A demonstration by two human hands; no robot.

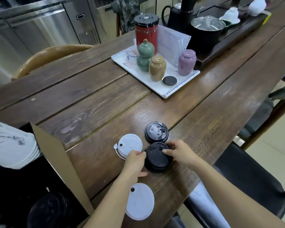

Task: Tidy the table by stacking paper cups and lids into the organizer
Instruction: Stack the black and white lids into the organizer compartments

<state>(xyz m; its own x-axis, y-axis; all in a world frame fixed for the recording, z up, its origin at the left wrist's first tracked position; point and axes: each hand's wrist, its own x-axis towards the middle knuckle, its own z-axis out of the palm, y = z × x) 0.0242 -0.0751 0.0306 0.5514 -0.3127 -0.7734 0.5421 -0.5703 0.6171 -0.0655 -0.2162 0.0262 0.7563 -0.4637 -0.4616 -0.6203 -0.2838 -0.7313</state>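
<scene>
A short stack of black lids (157, 159) sits on the wooden table (92, 102) near its front edge. My left hand (136, 163) grips the stack's left rim and my right hand (179, 151) grips its right rim with the thumb on top. Just behind stands another black lid (156, 132). A white lid (129, 144) with a tethered plug lies to the left, partly under my left hand. A second white lid (140, 200) lies close to the front edge under my left forearm. The cardboard organizer (56, 162) is at the left, with black lids (48, 209) and stacked white lids (13, 150) inside.
A white tray (179, 89) holds green, tan and purple ceramic jars, a red canister and a small black disc at the table's middle back. A black tea tray with a kettle and pot stands far right. Chairs flank the table; a metal leg shows below the front edge.
</scene>
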